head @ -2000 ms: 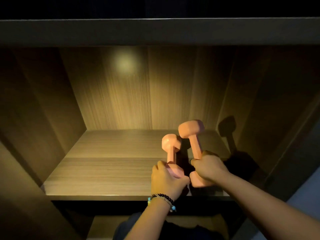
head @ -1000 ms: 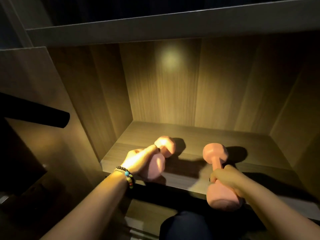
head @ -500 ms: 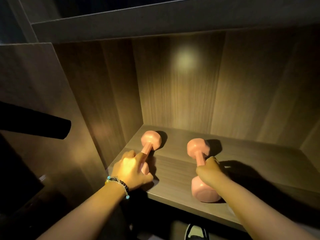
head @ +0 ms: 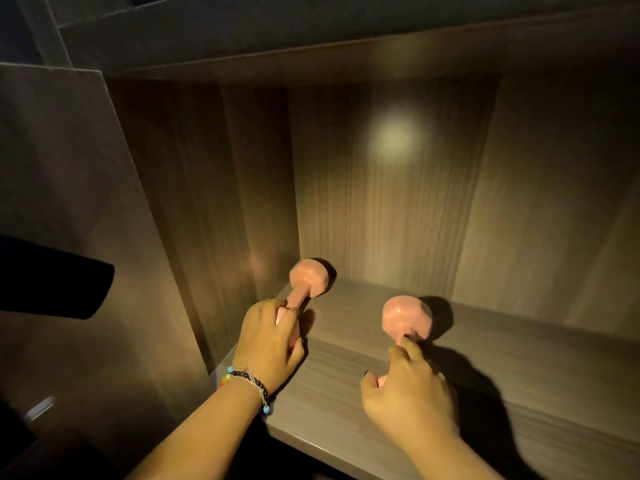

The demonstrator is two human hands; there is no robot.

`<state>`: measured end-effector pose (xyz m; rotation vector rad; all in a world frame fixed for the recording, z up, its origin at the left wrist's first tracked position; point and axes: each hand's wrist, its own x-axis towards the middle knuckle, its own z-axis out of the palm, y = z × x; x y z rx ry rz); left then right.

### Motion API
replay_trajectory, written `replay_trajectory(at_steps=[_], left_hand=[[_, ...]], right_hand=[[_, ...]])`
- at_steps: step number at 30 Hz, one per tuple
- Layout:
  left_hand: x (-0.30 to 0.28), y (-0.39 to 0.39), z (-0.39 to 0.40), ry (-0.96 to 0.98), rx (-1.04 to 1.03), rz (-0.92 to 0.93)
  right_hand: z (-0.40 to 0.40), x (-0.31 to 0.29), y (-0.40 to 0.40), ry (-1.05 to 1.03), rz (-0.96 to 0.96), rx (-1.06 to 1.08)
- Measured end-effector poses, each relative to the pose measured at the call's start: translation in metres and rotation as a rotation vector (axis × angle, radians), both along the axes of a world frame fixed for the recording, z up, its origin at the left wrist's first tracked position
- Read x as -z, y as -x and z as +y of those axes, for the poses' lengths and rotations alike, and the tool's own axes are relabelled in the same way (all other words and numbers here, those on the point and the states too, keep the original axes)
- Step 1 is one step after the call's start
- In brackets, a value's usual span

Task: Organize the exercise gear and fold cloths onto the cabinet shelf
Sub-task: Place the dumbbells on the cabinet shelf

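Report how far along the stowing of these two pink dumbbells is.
Done: the left dumbbell and the right dumbbell both appear to lie on the shelf, apart from each other. In hand: the left hand grips the left dumbbell's near end, and the right hand holds the right dumbbell's handle. Left: probably only letting go and drawing both hands out.
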<state>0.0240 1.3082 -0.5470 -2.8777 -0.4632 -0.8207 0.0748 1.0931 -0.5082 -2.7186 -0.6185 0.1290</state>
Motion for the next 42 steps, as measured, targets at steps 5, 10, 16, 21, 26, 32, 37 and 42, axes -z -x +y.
replay_trajectory(at_steps=[5, 10, 16, 21, 26, 32, 37, 42], left_hand=[[0.009, -0.019, 0.019, -0.063, -0.050, -0.033], [0.005, -0.031, 0.035, -0.152, -0.143, 0.069], [0.004, -0.044, 0.040, -0.213, -0.147, 0.060], [0.007, -0.048, 0.041, -0.184, -0.199, 0.105], [-0.005, -0.041, 0.028, -0.002, -0.237, 0.119], [-0.011, 0.004, -0.079, 0.640, 0.045, -0.460], [-0.003, 0.023, -0.172, 0.697, 0.334, -0.416], [0.007, 0.020, -0.188, 0.432, 0.288, -0.193]], right_hand=[[0.006, 0.001, -0.002, 0.000, -0.031, 0.005], [0.007, 0.003, -0.002, -0.017, -0.066, 0.020], [0.009, 0.008, -0.003, -0.036, -0.107, 0.033], [0.008, 0.011, -0.004, -0.101, -0.065, 0.044], [-0.007, 0.015, -0.004, -0.508, 0.330, 0.092], [-0.063, 0.040, -0.006, -0.721, 0.247, 0.147], [-0.079, 0.058, -0.021, -0.443, 0.159, 0.314], [-0.079, 0.059, -0.016, 0.331, -0.165, 0.155]])
